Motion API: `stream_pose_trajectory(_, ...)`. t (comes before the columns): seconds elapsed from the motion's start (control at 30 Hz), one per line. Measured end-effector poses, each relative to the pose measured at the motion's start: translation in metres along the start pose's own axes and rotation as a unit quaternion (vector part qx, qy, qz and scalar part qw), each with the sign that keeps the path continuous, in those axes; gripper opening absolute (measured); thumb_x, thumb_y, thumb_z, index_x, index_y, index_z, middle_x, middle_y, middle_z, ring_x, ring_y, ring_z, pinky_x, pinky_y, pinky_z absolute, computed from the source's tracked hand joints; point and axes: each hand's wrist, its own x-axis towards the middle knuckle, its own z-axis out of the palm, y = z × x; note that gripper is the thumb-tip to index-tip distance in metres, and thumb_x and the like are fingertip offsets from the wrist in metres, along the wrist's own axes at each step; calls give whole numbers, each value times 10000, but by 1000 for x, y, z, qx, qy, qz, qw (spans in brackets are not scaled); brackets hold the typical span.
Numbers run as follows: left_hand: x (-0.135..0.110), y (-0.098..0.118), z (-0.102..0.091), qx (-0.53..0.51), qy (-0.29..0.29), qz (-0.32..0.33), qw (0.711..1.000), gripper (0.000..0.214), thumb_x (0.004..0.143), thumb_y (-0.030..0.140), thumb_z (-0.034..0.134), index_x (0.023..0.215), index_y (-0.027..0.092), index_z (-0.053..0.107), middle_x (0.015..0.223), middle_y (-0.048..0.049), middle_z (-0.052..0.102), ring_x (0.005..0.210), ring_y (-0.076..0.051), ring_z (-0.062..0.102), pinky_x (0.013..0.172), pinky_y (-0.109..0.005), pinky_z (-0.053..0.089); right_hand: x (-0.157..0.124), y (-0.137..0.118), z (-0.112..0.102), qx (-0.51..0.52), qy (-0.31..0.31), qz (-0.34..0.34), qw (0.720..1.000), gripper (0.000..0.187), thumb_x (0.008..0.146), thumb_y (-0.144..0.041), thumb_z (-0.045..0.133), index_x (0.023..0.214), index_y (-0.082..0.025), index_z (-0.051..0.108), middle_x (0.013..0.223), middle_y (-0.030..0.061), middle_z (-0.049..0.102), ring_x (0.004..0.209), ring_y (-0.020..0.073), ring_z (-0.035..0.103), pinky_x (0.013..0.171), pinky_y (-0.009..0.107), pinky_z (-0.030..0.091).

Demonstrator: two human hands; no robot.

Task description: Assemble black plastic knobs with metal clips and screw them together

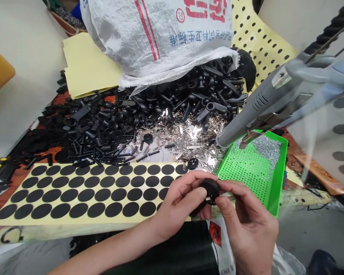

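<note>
My left hand (180,204) and my right hand (248,219) both grip a round black plastic part (211,190) in front of me. A dark stem runs down and left from it, and a small silver metal piece (208,199) shows at its underside. My fingers hide part of it. Left of my left hand lies a yellow backing sheet of black adhesive rubber dots (86,194). My right hand is just below a green perforated tray (246,172) holding a heap of tiny silver screws (263,147).
A white woven sack (157,34) spills black plastic levers (189,95) over the bench, beside silver metal clips (186,133) and black springs (86,152). A grey electric screwdriver (246,114) hangs above the tray. Yellow pegboard (260,42) and yellow paper sheets (86,65) lie behind.
</note>
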Motion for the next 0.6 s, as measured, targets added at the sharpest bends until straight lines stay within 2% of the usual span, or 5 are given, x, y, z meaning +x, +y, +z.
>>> stream_pose_trajectory(0.13, 3, -2, -1, -75, 1, -44, 996, 274, 835, 346, 670, 1040, 166, 647, 894, -62, 650, 579, -98, 577, 528, -206, 472, 3, -3, -2, -24, -18, -21, 999, 197, 796, -177, 689, 986, -230, 683, 939, 45, 700, 875, 175, 681, 711, 283, 590)
stream_pose_trajectory(0.4, 5, -3, -10, -149, -32, -73, 986, 307, 760, 364, 722, 981, 154, 686, 806, -46, 606, 632, -128, 563, 559, -217, 452, 3, -13, 1, -91, -17, -171, 981, 363, 737, -65, 712, 1073, -185, 643, 933, 78, 687, 877, 209, 655, 683, 347, 589)
stream_pose_trajectory(0.6, 8, -9, -13, -185, -15, -93, 978, 295, 741, 343, 730, 947, 140, 675, 773, -40, 608, 599, -121, 570, 528, -198, 457, 4, -18, 7, -93, -4, -178, 980, 295, 752, -62, 711, 1022, -168, 652, 889, 61, 693, 829, 179, 650, 648, 309, 580)
